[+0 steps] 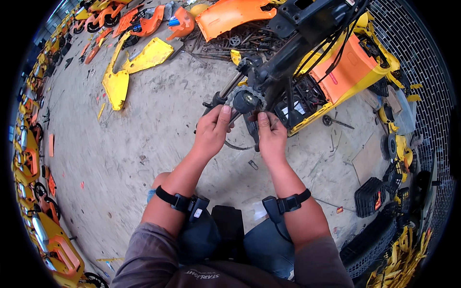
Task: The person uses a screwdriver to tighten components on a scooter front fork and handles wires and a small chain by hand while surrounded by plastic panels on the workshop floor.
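In the head view, seemingly pinching the chain (236, 91) round a hub (246, 99), just ahead, with curled left hand (212, 128) and right hand (272, 135); exact hold partly hidden. Could slip and get nipped if pulling unevenly. Blocked beyond right hand by a frame (284, 61); littered beyond left hand with a panel (115, 89).

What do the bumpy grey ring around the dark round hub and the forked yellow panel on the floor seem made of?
Bumpy grey ring: probably dull metal, perhaps steel, by its greyish, notched edge. Forked yellow panel: likely smooth moulded plastic, judging by its thin, shaped edges.
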A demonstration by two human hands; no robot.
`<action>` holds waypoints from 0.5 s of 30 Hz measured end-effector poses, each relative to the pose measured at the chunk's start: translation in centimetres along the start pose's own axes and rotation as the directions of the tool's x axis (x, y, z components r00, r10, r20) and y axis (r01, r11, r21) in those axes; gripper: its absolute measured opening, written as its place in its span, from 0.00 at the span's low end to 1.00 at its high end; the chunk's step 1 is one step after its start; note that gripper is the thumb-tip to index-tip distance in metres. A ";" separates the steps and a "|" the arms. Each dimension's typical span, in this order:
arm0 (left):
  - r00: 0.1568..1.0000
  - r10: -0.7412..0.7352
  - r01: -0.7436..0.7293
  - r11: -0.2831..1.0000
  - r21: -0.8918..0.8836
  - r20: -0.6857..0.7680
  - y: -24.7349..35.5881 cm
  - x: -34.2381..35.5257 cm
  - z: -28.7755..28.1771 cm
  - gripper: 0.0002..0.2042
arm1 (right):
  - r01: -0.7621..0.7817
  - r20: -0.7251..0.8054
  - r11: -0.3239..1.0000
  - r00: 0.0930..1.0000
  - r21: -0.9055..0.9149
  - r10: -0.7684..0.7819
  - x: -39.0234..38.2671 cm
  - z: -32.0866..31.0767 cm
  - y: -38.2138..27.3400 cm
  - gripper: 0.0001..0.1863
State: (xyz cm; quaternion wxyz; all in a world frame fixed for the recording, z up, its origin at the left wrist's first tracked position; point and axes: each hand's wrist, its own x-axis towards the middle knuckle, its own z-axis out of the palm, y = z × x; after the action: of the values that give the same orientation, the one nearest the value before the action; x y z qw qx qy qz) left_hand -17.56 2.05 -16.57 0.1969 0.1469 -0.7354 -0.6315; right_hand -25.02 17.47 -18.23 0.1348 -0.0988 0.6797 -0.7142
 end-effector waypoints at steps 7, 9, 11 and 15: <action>1.000 0.012 -0.012 1.000 -0.003 0.008 -0.5 0.1 -0.2 0.23 | 0.012 0.033 1.000 0.999 -0.006 -0.012 0.6 0.4 0.6 0.16; 1.000 0.024 -0.024 1.000 -0.004 0.008 -0.4 0.1 -0.1 0.23 | 0.012 0.032 1.000 0.999 0.016 -0.013 0.7 0.6 1.1 0.16; 0.999 0.034 -0.034 0.999 0.010 0.007 -0.4 0.0 -0.1 0.23 | 0.013 0.031 1.000 0.999 0.022 -0.014 0.6 0.8 1.4 0.16; 0.999 0.040 -0.041 0.999 0.036 0.019 -0.4 0.0 -0.1 0.22 | 0.029 0.013 0.999 0.999 0.045 -0.029 0.2 1.4 2.4 0.17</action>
State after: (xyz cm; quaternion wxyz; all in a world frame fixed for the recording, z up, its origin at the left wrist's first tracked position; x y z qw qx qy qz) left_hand -17.51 1.87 -16.90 0.2002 0.1297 -0.7514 -0.6152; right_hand -24.60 15.94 -20.52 0.1313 -0.1105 0.6611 -0.7304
